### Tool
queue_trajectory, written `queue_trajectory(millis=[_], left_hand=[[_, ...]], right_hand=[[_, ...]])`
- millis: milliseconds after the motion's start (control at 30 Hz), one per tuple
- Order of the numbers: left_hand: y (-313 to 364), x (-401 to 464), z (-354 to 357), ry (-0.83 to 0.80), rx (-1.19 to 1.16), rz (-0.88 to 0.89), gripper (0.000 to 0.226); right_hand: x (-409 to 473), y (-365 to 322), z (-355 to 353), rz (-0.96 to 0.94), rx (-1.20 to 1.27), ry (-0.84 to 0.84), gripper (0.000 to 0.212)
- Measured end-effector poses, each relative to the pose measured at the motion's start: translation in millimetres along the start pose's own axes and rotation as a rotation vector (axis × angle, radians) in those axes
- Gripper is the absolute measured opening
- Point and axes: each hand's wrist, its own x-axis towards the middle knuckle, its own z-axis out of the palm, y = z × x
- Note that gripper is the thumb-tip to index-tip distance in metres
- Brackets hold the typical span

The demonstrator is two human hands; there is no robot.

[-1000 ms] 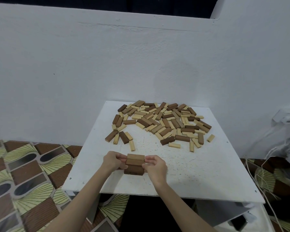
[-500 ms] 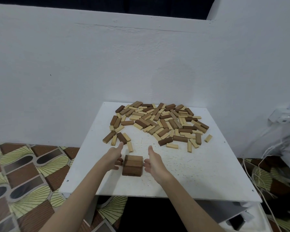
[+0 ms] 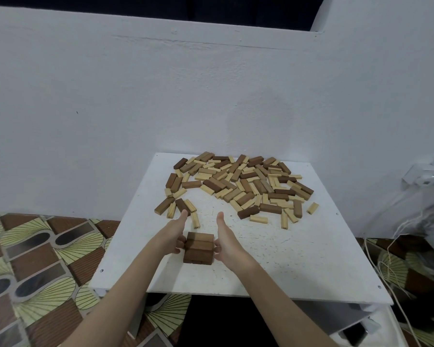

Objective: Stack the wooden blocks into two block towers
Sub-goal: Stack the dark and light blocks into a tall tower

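Wooden blocks [image 3: 238, 185]: most lie loose in a scattered heap of dark and pale pieces across the far half of the white table [image 3: 298, 259], pointing in every direction, while a few dark ones form the started tower [image 3: 199, 247] near the table's near edge, left of centre. One second ago both hands were cupped round this low stack, squaring it; half a second ago they had drawn apart from it with fingers extended; now they are back at its sides, thumbs pointing toward the far heap. The left hand [image 3: 174, 232] rests its curled fingertips against the stack's left face, and the right hand [image 3: 224, 237] meets the right face likewise; whether they press or merely touch cannot be told. The change suggests a final alignment of the layer before more blocks are fetched, so the task appears to be at an early stage: one tower only just begun, the second not yet started. In the top layer the blocks' long axes run left to right, each block lying flat beside its neighbour; the grooves on the near face suggest a lower layer set crosswise, running near to far.
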Motion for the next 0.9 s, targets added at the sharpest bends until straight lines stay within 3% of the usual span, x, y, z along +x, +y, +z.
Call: queue_trajectory(millis=[533, 700, 800, 900], left_hand=[[0.5, -12.8, -2.8, -0.053, 0.036, -0.069, 0.08], [2.3, -18.0, -0.7, -0.069, 0.037, -0.047, 0.078], [2.5, -14.2, -1.7, -0.06, 0.088, -0.024, 0.077], [-1.2, -7.7, -9.8, -0.012, 0.34, 0.228, 0.069]], right_hand=[[-10.2, 4.4, -12.6, 0.043, 0.162, -0.133, 0.071], [-11.7, 5.2, -4.2, 0.055, 0.2, -0.168, 0.078], [-14.8, 1.7, -10.6, 0.026, 0.115, -0.162, 0.07], [-9.4, -0.4, -23.1, -0.154, -0.256, -0.052, 0.068]])
